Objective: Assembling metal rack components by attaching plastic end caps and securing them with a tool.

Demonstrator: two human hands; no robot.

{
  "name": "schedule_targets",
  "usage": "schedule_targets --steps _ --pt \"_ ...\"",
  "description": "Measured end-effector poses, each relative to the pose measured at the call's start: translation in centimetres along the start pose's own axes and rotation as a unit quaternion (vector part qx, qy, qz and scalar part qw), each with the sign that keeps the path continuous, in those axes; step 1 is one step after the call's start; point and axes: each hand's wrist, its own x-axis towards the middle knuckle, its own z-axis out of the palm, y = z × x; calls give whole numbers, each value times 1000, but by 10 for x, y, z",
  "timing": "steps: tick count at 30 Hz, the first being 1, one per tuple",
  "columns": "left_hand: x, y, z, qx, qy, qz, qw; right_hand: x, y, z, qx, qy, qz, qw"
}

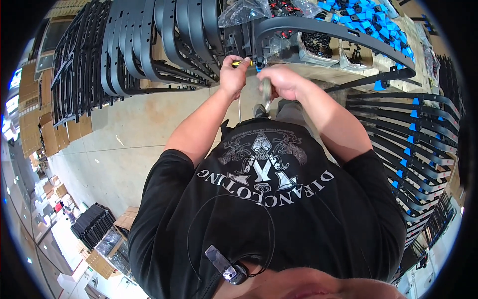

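My left hand (233, 74) is closed around a screwdriver with a yellow handle (245, 63), its tip pointing right toward the end of a long curved black plastic frame (328, 27) on the workbench. Just to the right, my right hand (281, 79) is closed over a small part at the frame's near end; what it holds is hidden by the fingers. Both hands meet at that end of the frame, above my black printed shirt.
A rack of several curved black frames (149, 45) stands at the upper left. More black frames with blue clips (413, 144) are stacked at the right. Blue clips (368, 15) and bags of black parts (318, 45) lie on the bench. Cardboard boxes (45, 124) line the left.
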Motion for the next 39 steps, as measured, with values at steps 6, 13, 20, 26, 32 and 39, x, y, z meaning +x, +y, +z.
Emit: schedule_targets --steps 6,13,20,26,32,39 --pt "6 -5 -9 3 -13 -12 1000 -6 -1 16 -185 -18 -4 983" --pt "2 7 0 17 -17 -55 998 41 33 -4 -493 163 -160 839" --pt "-1 18 10 39 -20 -68 997 59 54 -24 -548 209 -246 772" --pt "-4 4 -5 33 2 -45 998 -9 -5 0 -2 -48 -15 999" --pt "1 10 1 5 -8 -63 998 23 25 4 -560 146 -105 809" --pt "0 13 9 23 -25 -61 998 60 63 -16 -511 341 -274 740"
